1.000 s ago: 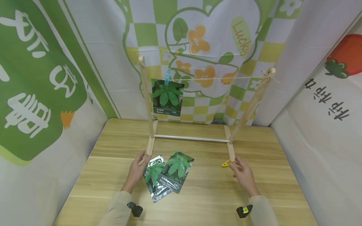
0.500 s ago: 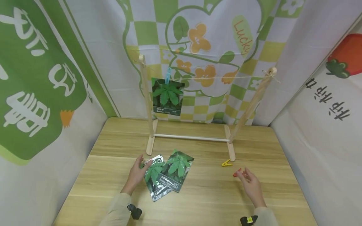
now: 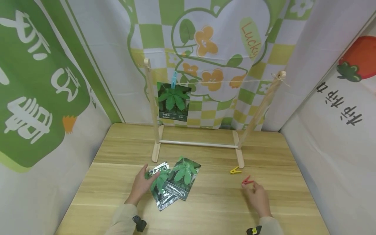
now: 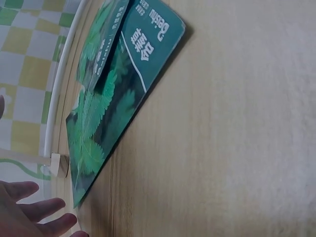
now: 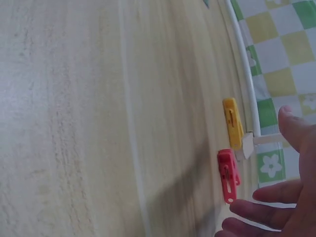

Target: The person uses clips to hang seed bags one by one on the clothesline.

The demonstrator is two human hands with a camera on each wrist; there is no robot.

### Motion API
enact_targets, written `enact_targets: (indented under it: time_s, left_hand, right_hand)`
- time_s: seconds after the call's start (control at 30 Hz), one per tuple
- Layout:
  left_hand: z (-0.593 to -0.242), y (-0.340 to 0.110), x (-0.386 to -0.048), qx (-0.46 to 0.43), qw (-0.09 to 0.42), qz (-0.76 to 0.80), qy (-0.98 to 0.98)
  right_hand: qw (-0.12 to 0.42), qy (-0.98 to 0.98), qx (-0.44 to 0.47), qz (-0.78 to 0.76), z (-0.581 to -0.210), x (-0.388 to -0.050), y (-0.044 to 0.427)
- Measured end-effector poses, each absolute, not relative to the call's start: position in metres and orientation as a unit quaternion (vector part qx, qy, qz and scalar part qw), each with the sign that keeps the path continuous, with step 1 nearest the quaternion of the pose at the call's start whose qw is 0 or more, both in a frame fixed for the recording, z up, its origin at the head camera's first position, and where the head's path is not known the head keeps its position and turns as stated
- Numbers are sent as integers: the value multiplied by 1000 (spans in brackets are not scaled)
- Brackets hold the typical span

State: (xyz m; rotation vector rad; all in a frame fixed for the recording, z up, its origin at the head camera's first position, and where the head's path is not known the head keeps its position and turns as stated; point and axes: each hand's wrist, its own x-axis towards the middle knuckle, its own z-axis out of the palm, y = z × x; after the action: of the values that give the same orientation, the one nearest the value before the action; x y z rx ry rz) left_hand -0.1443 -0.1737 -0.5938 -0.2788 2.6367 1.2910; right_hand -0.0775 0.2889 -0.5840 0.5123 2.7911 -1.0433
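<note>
In the head view my left hand [image 3: 142, 183] hovers at the left edge of two overlapping seed packets [image 3: 184, 176], thumb and fingers apart; whether it touches them I cannot tell. The left wrist view shows the lower packet [image 4: 129, 89] flat on the wood, fingers beside it. My right hand [image 3: 258, 197] is at the near end of a red clothespin [image 3: 247, 180], thumb and fingers spread in the right wrist view with nothing between them. A yellow clothespin [image 3: 235, 170] lies just beyond the red one. Another packet [image 3: 174, 101] hangs from a string under a blue clothespin [image 3: 174, 80].
A wooden stand with a left post [image 3: 152, 104], a right post [image 3: 259, 112] and a white crossbar [image 3: 198, 143] stands at the back of the table [image 3: 211, 209]. The string [image 3: 226, 81] runs between the post tops. A printed curtain [image 3: 217, 49] hangs behind.
My right hand has left the stand's right foot and come down to the red clothespin. My left hand has left the left foot and shifted slightly right, over the packets' edge.
</note>
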Motion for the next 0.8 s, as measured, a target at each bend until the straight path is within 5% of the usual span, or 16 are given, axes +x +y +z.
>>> enact_targets:
  time_s: [0.8]
  left_hand:
    - [-603,-161,-145,-72,49,235,968]
  right_hand:
    - [-3,949,145,-281,-601,-123,294]
